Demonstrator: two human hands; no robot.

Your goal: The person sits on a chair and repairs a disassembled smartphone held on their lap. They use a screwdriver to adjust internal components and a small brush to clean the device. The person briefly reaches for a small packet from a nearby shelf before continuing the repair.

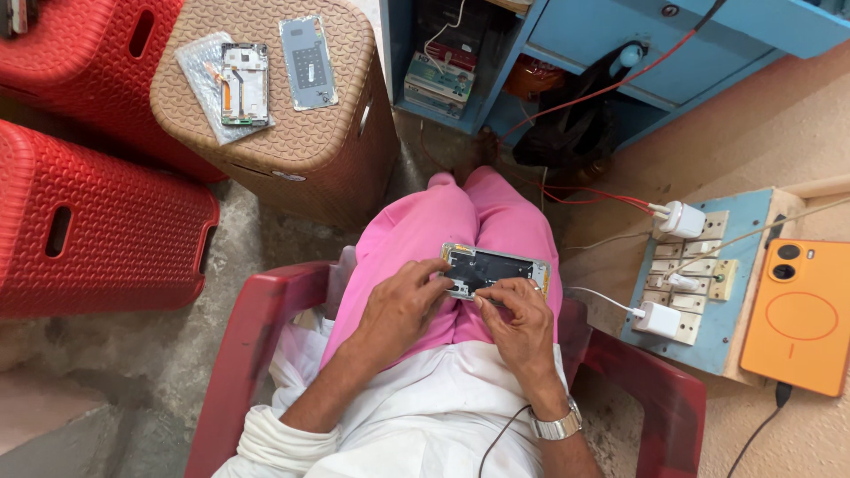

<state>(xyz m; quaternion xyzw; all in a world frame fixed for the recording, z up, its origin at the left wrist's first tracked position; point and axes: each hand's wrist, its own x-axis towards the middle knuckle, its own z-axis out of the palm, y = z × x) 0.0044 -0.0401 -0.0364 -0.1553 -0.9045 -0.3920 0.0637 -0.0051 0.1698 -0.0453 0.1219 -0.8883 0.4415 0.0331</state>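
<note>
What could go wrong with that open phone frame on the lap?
1. The opened phone frame rests on the pink-clad knees, steadied only by the left hand and right hand; it might slide off onto the concrete floor.
2. Any small parts loosened would likely drop between the legs.
3. The red wires run close by and could snag.

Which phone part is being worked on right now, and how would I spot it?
Find the person seated in the red plastic chair, legs in pink. On the lap, the left hand and right hand hold an opened phone frame, dark inside with a pale rim. Unlike the two parts lying on the brown stool, it is in hand.
</note>
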